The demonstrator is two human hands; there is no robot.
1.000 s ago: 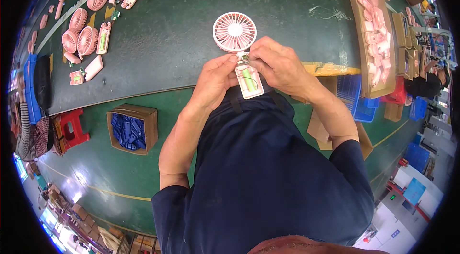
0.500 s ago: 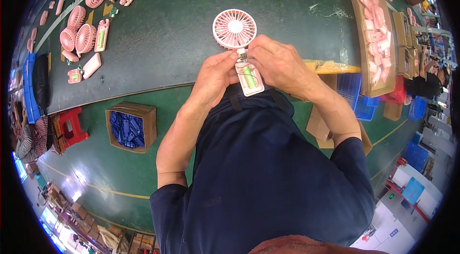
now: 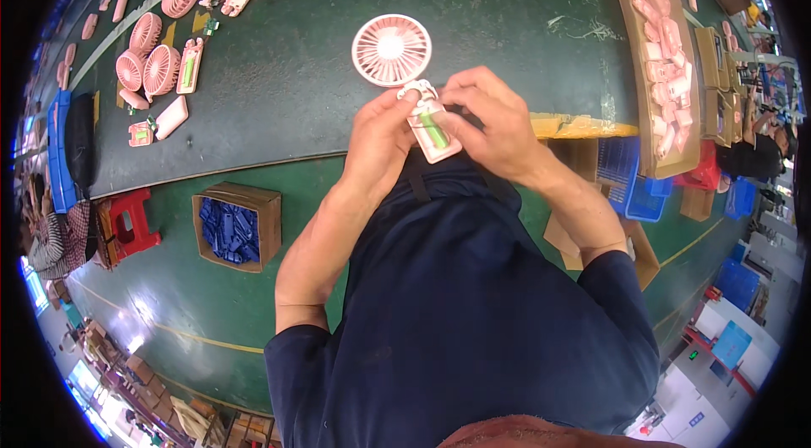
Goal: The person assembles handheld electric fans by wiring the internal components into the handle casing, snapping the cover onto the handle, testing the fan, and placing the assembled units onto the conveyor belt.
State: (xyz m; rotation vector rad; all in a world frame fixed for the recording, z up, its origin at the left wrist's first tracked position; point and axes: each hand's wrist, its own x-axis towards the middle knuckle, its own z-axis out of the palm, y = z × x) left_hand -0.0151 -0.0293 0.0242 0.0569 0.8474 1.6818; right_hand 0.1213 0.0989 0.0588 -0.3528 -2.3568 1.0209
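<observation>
At the centre of the frame, the person's left hand (image 3: 380, 137) has its fingers clamped on the upper end of a pink handle shell (image 3: 447, 152) bearing a green battery (image 3: 433, 132); the right hand (image 3: 500, 129) sets its thumb beside the battery, its grip impossible to tell. A pink fan head (image 3: 391, 49) lies just above, over the dark desk (image 3: 287, 68)

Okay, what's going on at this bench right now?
A person's left hand holds an open pink fan handle with a green battery inside. The right hand is at its other side, thumb near the battery. A round fan head is just beyond. More fan heads lie left; a cardboard tray of pink parts sits right.
</observation>
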